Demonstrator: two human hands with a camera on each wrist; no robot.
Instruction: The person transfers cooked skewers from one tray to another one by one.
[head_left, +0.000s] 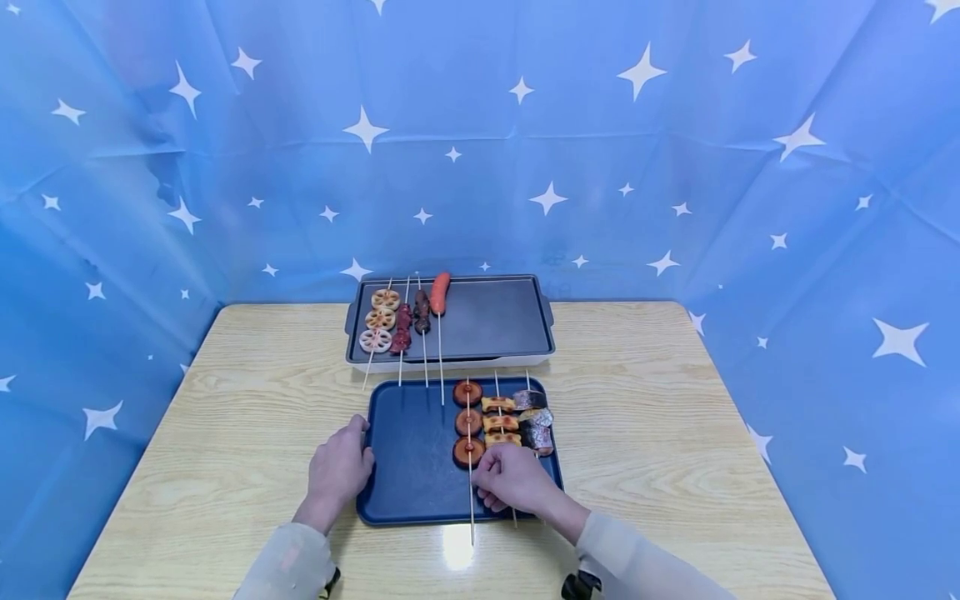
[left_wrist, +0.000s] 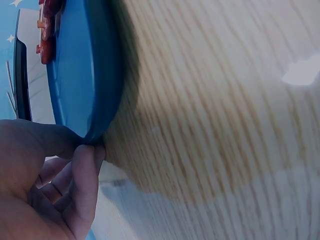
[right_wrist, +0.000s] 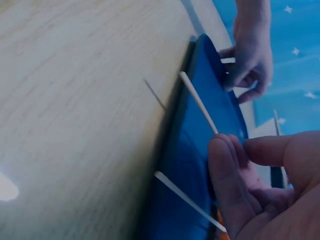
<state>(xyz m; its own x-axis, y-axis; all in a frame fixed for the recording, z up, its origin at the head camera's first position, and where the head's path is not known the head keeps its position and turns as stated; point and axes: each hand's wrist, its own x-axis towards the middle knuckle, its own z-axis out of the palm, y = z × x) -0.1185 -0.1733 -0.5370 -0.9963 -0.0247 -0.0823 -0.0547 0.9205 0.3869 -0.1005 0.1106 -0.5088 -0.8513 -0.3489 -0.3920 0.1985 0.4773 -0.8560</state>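
My left hand (head_left: 341,462) grips the left rim of a dark blue tray (head_left: 408,487), thumb and fingers meeting at its edge in the left wrist view. Over the tray's right half, my right hand (head_left: 517,479) pinches the bare stick of a mushroom skewer (head_left: 468,422), three round brown caps in a row. That stick's tip (right_wrist: 200,102) pokes out past the fingertips in the right wrist view. Beside it on the tray lie a skewer of browned yellow pieces (head_left: 500,422), partly hidden by the hand, and a skewer of dark-skinned fish pieces (head_left: 536,429).
Behind the tray stands a black griddle (head_left: 495,321) with a white base. On its left side are skewers of lotus root slices (head_left: 380,318), red meat (head_left: 402,327), dark brown pieces (head_left: 422,312) and a sausage (head_left: 440,293). Their sticks overhang the griddle's front edge. Blue star-patterned cloth surrounds the wooden table (head_left: 637,400).
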